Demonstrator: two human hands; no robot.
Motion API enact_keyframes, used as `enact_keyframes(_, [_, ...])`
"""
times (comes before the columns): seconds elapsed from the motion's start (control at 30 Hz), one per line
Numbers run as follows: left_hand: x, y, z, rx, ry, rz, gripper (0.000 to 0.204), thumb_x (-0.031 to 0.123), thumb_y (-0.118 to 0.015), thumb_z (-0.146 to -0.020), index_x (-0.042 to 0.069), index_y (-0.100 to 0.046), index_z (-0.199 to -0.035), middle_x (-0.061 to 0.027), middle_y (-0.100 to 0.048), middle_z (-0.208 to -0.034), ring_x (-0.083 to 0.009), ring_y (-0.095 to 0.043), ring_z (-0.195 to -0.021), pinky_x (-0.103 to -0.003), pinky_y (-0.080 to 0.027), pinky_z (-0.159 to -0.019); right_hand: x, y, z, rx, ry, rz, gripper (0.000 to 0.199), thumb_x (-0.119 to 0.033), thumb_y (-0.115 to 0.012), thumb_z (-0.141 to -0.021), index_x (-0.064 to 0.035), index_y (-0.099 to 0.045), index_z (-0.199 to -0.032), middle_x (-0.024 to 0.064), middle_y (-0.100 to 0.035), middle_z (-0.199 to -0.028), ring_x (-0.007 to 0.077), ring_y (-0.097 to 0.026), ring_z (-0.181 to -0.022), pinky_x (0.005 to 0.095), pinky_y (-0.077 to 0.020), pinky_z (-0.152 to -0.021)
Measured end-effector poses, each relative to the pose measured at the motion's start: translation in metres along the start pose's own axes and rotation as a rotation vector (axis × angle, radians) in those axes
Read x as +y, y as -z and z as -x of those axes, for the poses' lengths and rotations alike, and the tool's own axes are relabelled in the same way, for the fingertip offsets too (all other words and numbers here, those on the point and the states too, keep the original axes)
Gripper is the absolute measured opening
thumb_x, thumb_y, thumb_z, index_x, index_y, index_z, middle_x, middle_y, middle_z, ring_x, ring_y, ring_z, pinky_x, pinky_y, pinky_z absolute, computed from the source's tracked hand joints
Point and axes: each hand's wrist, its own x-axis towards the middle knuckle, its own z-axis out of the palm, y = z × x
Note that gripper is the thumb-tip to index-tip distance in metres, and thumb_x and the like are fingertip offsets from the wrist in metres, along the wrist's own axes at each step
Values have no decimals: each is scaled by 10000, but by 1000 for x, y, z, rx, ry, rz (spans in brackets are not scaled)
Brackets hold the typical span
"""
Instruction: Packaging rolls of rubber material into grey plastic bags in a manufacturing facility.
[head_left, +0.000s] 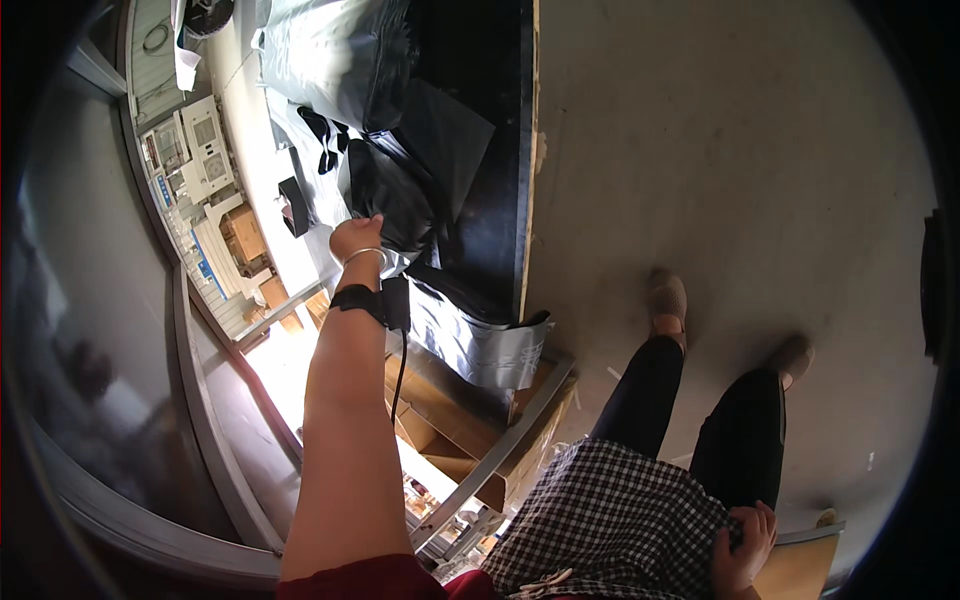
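Observation:
My left hand point(357, 238) reaches out at the end of a long bare forearm and is closed at the edge of a crumpled black plastic bag point(392, 195). What its folded fingers hold is hidden. A black strap with a small box-shaped device point(396, 303) and a cable sits on that forearm, below a pale bangle. Beyond the hand lies a large silvery-grey plastic bag point(335, 55), with black strap-like loops beside it. Another silver bag point(478, 340) drapes over the table's near end. Low at the right, my right hand point(745, 550) rests by my checked apron, thumb and curved fingers apart.
The black-topped table point(490, 235) has a worn right edge. Cardboard boxes point(440, 430) stand below its near end, behind a metal rail point(500, 455). At the left run window frames and shelves of small boxes point(205, 150). Concrete floor point(730, 140) spreads to the right.

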Motion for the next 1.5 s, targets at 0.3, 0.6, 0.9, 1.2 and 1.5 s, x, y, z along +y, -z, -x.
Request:
enact_keyframes(0.3, [3,1,20,359,-403,282,94,33,-690,-798,-6,-605,-786,-204,-660,-789,-373,-655,-859,-412,-527,-798,-3,4,-3,-11,0,-2,293,-127,-652,-782,-97,-648,-1073,100,-651,-1094,360,-539,-1151,487,-406,-992])
enact_keyframes(0.6, [23,-2,13,117,-376,-178,295,272,-670,-745,26,-748,-887,-234,-685,-881,-386,-646,-874,-415,-522,-822,13,-17,5,92,-44,-37,292,-66,-637,-634,-75,-594,-923,102,-621,-964,387,-507,-1132,505,-355,-1023])
enact_keyframes(0.9, [4,7,7,41,-103,-145,449,454,-797,-719,29,-743,-854,-150,-721,-838,-317,-700,-803,-370,-543,-763,9,-10,4,107,-31,-40,281,-72,-635,-638,-75,-595,-916,105,-626,-959,381,-519,-1109,498,-360,-1011])
enact_keyframes(1.2, [-18,-2,6,42,30,389,261,252,-737,-815,-1,-679,-782,-171,-679,-775,-362,-667,-742,-422,-520,-718,-4,7,-5,-33,11,-5,285,-128,-656,-781,-96,-645,-1065,88,-653,-1090,353,-535,-1158,477,-398,-1003])
enact_keyframes(1.5, [6,4,25,211,-475,96,141,-14,-570,-764,40,-678,-836,-205,-649,-902,-380,-633,-861,-423,-505,-757,-2,7,-5,-28,23,-8,292,-136,-659,-780,-94,-645,-1068,91,-653,-1094,363,-533,-1159,480,-395,-1003])
